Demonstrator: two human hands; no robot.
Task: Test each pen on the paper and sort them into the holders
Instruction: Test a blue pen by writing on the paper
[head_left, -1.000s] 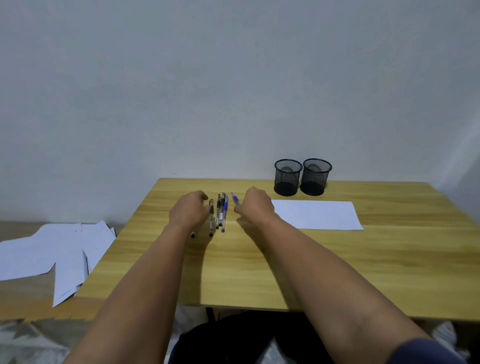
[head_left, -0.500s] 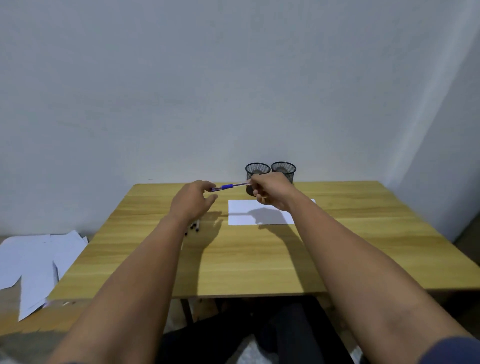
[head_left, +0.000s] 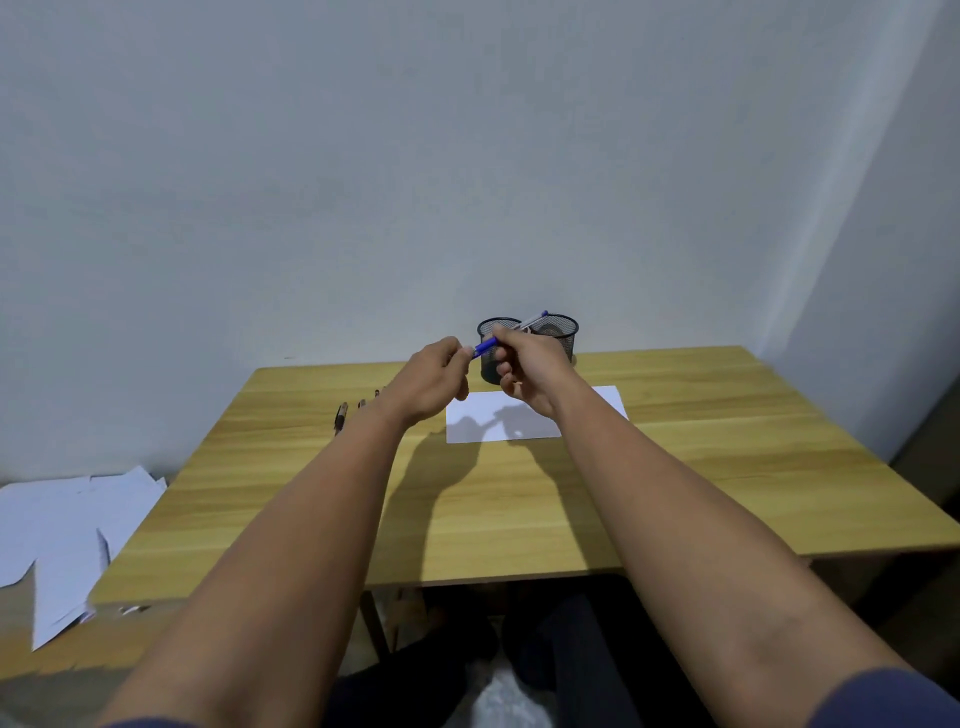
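A blue pen (head_left: 485, 344) is held in the air above the white paper (head_left: 519, 421). My right hand (head_left: 527, 371) grips its barrel, and my left hand (head_left: 434, 382) pinches its blue front end. The pen's rear tip sticks up past my right hand, in front of the two black mesh holders (head_left: 563, 332) standing side by side at the table's back edge. Both holders are partly hidden by my hands. Several other pens (head_left: 340, 415) lie on the wooden table (head_left: 675, 483) to the left, mostly hidden behind my left forearm.
Loose white sheets (head_left: 67, 525) lie on a lower surface left of the table. A pale wall rises directly behind the holders. The table's front edge runs just past my elbows.
The pen was picked from the row on the table and lifted. Both hands have come together over the paper, the left one now pinching the pen's front end. The view has shifted rightward.
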